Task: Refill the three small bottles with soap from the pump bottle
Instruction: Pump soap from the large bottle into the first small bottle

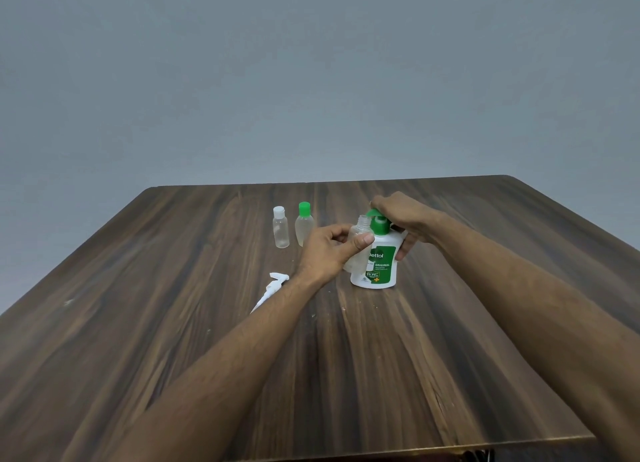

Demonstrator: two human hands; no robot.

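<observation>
A white pump bottle (pixel 379 264) with a green label and green pump head stands on the wooden table (pixel 173 323), right of centre. My right hand (pixel 403 217) lies over the pump head, fingers on top and thumb against the bottle's side. My left hand (pixel 329 248) grips an uncapped clear small bottle (pixel 358 235), held with its open neck just under the green spout. Two more small bottles stand behind to the left: one clear with a white cap (pixel 280 228), one with a green cap (pixel 304 226), partly hidden by my left hand.
A white spray-pump top (pixel 272 288) with its tube lies on the table beside my left forearm. A grey wall rises behind the table's far edge. The near table edge runs along the bottom right.
</observation>
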